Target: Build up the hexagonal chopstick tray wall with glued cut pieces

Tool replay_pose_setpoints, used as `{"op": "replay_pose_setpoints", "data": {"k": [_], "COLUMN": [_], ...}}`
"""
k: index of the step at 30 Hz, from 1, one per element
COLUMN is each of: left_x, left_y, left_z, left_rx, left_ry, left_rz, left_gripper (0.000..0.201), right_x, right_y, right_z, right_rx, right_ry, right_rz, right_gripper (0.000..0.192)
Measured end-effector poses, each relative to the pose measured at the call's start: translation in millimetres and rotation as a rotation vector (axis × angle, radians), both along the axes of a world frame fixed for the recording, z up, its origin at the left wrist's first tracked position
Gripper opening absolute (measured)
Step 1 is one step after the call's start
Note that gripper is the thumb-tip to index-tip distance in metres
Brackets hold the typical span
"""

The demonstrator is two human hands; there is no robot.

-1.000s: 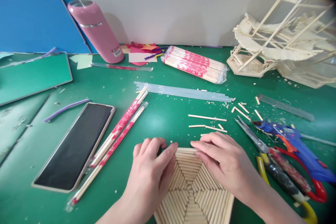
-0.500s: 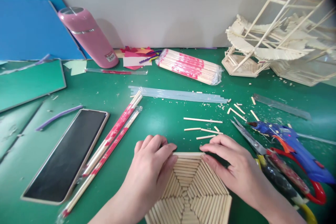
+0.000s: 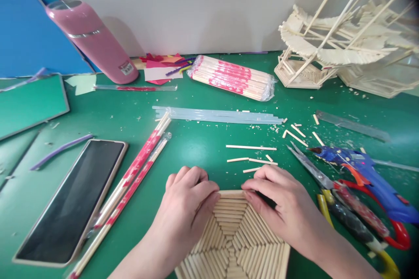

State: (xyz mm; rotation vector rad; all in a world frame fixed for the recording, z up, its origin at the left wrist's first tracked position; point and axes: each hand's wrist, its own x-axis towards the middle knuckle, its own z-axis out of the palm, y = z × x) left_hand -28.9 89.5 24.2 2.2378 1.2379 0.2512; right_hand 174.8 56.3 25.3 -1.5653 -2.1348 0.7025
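Note:
A flat, many-sided panel of wooden sticks (image 3: 231,226) lies at the front of the green table, its sticks set in rings around the middle. Along its far edge runs a pale wooden stick (image 3: 229,193). My left hand (image 3: 190,205) has thumb and forefinger closed at the left end of that stick, and the other fingers are curled. At the right end, my right hand (image 3: 278,202) pinches the same edge between thumb and fingers. The near part of the panel is cut off by the frame. Several cut sticks (image 3: 251,148) lie just beyond my hands.
On the right are a blue glue gun (image 3: 363,174), scissors (image 3: 314,172) and a stick-built model (image 3: 314,52). Glue sticks (image 3: 216,114) and a wrapped stick bundle (image 3: 232,77) lie behind. On the left are a phone (image 3: 72,205), wrapped chopsticks (image 3: 131,183) and a pink flask (image 3: 94,43).
The view has shifted slightly, so most things sit further left. My right fingertips have slid a little left along the panel's far edge. My left hand has hardly moved.

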Motion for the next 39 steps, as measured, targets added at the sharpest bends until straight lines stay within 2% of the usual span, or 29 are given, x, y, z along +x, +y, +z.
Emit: {"op": "replay_pose_setpoints", "data": {"k": [14, 39], "left_x": [0.1, -0.5], "left_y": [1.6, 1.0], "left_z": [1.3, 0.5], "left_rx": [-0.043, -0.016], "left_ry": [-0.021, -0.034], "left_rz": [-0.013, -0.021], "left_gripper": [0.02, 0.025], "right_x": [-0.4, 2.6], "right_y": [0.2, -2.3], "right_z": [-1.8, -3.1], "right_rx": [-0.005, 0.05], "right_ry": [0.031, 0.033], "right_rz": [-0.008, 0.025], "right_gripper": [0.014, 0.017]}}
